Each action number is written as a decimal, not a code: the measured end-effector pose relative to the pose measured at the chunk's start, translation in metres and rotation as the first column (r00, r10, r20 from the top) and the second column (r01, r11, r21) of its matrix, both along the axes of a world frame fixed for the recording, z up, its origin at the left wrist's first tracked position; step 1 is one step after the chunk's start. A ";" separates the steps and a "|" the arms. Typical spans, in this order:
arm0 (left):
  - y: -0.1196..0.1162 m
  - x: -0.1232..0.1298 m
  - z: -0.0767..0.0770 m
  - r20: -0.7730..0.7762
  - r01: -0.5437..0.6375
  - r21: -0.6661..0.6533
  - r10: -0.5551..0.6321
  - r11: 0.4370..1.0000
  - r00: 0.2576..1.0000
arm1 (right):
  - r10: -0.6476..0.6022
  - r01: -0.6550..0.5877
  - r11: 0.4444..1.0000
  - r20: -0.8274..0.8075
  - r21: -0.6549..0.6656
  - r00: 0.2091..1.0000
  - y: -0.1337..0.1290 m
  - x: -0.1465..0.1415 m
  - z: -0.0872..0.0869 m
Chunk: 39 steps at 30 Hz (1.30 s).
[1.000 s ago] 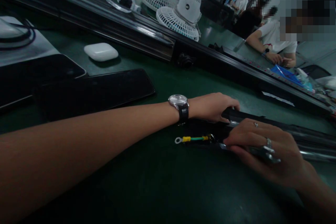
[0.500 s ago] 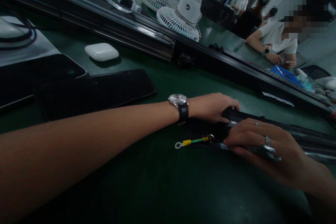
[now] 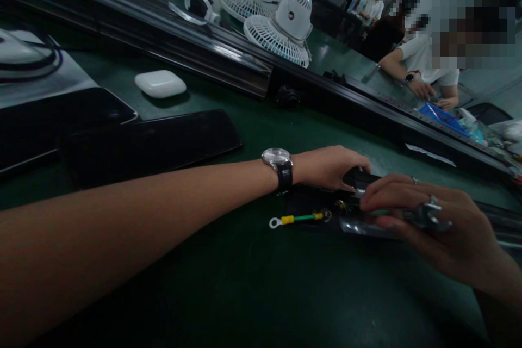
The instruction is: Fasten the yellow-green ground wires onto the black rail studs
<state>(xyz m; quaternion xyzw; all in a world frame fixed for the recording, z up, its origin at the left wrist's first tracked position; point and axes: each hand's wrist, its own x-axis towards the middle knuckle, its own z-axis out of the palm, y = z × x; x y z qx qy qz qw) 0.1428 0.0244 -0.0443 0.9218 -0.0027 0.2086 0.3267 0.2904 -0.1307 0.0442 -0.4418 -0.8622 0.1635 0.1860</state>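
Note:
My left hand, with a watch on its wrist, is wrapped round the end of a long black metal bar lying on the bench. Closed in my right hand is an open-end wrench; its forked jaw sticks out towards my wrist, and its other end is hidden by my fingers. This hand is just over the bar's near side. A short green and yellow wire with ring terminals projects left from a bolt or fitting near the bar's end. Some clear plastic film shows below my fingers.
A black phone, a dark tablet-like slab and a white earbud case lie on the green bench. A long dark rail crosses behind. Beyond it stand white fans and a seated co-worker.
My right hand has shifted slightly right and turned, bringing the wrench's jaw into clearer sight and uncovering more of the fitting and plastic film. My left hand stays put.

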 end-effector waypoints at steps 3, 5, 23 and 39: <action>0.000 0.000 0.002 -0.017 -0.009 0.016 0.009 1.000 1.000 | -0.056 0.056 0.998 -0.007 0.006 0.998 -0.003 -0.005 -0.002; 0.000 -0.001 0.003 -0.032 -0.010 0.024 0.011 1.000 0.999 | -0.053 0.053 0.999 -0.003 0.008 0.999 -0.004 -0.008 -0.003; 0.004 -0.013 0.004 -0.037 -0.001 0.021 0.002 1.000 0.999 | 0.167 -0.163 0.982 0.038 -0.096 0.985 0.005 -0.022 0.000; 0.013 -0.023 -0.013 -0.027 -0.049 0.076 0.051 0.996 0.998 | 0.006 -0.004 0.998 -0.031 0.059 1.000 0.007 -0.021 0.009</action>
